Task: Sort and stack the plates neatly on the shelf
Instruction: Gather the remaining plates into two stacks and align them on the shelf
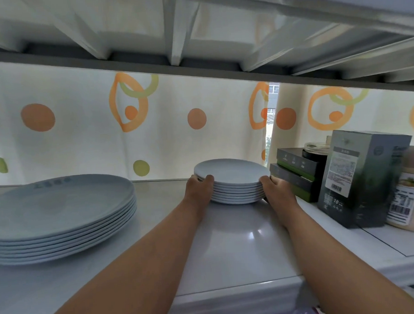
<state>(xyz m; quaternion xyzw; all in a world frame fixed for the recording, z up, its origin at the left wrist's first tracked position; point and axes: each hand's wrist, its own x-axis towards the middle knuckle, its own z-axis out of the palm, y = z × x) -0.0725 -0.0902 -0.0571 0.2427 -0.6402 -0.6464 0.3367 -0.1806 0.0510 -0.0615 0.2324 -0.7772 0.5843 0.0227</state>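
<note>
Head view: both forearms extend forward, bare and nearly straight, and converge on the small plate stack, which sits on the shelf toward its rear, right of centre. The left hand grips the stack's left edge, with the thumb laid over the rim of the top plate and the fingers wrapped out of sight around the side. The right hand grips the opposite edge in the same way, thumb tip on the upper rim; its fingers are hidden behind the stack. The plates are round, shallow, pale grey-blue and smooth, with a matte finish, their rims aligned one above another. The large plate stack, of the same colour and wider in diameter, stands at the left, well apart from the hands. The shelf surface is white, glossy and reflective. Just beside the right hand lie two dark flat boxes, stacked, with a dark lidded jar behind them, a tall grey-green carton and a pale labelled bottle farther right. A fabric curtain printed with orange and green circles hangs behind.
</note>
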